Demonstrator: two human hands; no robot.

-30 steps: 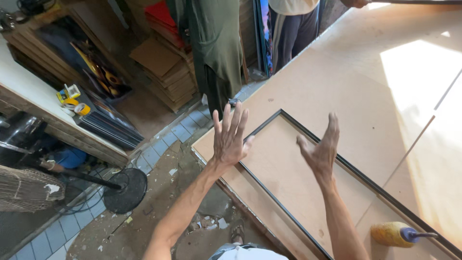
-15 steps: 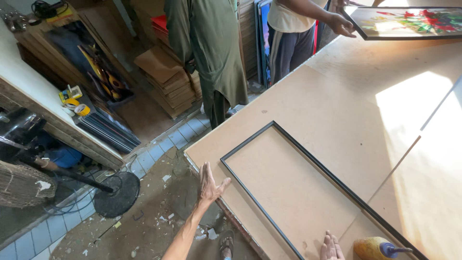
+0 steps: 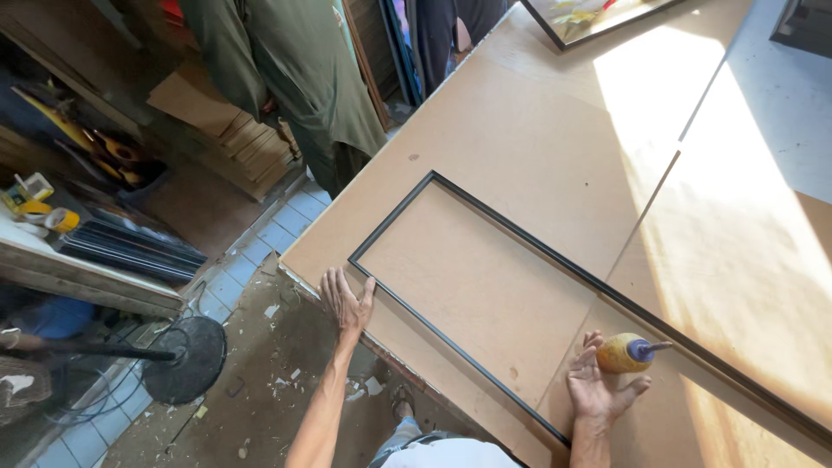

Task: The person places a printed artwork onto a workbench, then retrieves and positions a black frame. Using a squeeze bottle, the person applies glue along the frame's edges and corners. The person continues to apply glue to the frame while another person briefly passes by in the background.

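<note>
My right hand (image 3: 598, 390) is nearest me, fingers spread and palm up, empty, just beside the yellow glue bottle (image 3: 626, 354) with its purple nozzle, which lies on the surface (image 3: 520, 130). My left hand (image 3: 345, 302) is open too, fingers splayed, resting at the surface's near edge close to the corner of the thin black frame (image 3: 485, 217). A second ago both hands were raised in the air above the frame; now they have dropped to the edge and the frame lies flat, untouched, so I judge it is set down and free. Farther off, a person in green clothes (image 3: 303, 78) stands beside the surface, and a framed picture (image 3: 589, 13) lies at its far end.
</note>
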